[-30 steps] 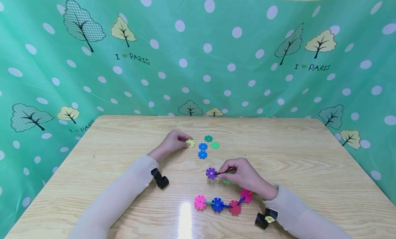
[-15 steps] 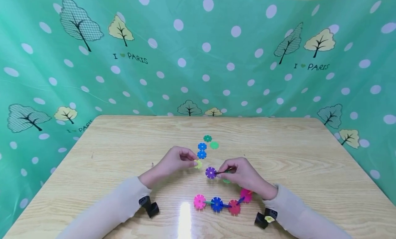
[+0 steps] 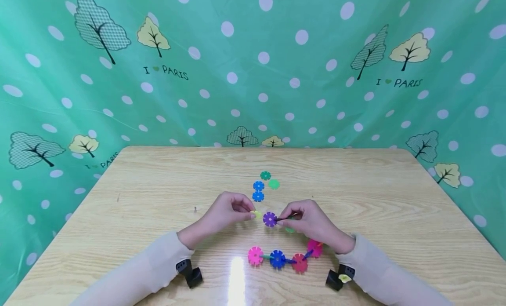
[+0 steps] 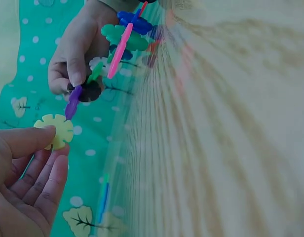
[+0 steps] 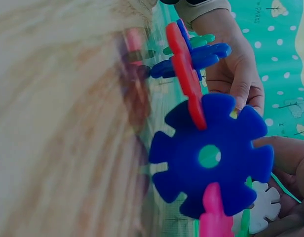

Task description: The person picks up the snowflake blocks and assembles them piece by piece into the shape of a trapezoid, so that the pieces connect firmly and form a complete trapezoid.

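Between thumb and fingertips, my left hand (image 3: 229,211) pinches a yellow notched snowflake disc (image 4: 62,132). Its edge is close beside a purple snowflake disc (image 3: 270,219) at the end of a linked chain. My right hand (image 3: 310,220) pinches a dark disc (image 4: 91,92) that is joined to the purple one. From there the chain curves under the right hand and back along the table to a bright pink disc (image 3: 255,256). A large blue disc (image 5: 211,158) and a white disc (image 5: 260,207) of the chain show in the right wrist view. The right hand covers part of the chain.
Past the hands lie loose discs on the wooden table (image 3: 158,174): two blue discs (image 3: 258,191), a dark green disc (image 3: 265,176) and a light green disc (image 3: 273,183). A green printed cloth (image 3: 253,77) hangs behind the table.
My left hand has brought the yellow disc from beside the loose discs nearer and rightward, up to the purple disc. My right hand stays in place, holding the dark disc.
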Tool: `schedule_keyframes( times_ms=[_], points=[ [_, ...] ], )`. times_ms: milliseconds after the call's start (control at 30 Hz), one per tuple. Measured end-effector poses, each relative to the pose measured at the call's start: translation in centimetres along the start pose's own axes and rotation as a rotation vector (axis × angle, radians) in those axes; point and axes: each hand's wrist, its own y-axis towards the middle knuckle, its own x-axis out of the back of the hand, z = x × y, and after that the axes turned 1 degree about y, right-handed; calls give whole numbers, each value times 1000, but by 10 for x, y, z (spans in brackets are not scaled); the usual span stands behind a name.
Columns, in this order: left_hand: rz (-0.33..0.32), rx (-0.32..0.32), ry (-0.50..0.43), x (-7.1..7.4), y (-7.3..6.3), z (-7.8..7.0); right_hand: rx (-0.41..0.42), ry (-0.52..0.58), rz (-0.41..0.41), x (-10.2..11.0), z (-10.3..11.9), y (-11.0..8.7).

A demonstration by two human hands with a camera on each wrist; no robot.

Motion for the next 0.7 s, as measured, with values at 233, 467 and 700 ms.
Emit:
schedule_keyframes(
  times_ms=[233, 467, 700],
  points=[
    [0, -7, -19, -4, -1, 0, -2, 4, 3, 0, 0, 0],
    [-4, -46, -35, -8, 1, 3, 2, 3, -4, 0, 1, 0],
    [-57, -88, 26, -12, -3, -9, -23, 8, -31, 0, 3, -1]
  ],
)
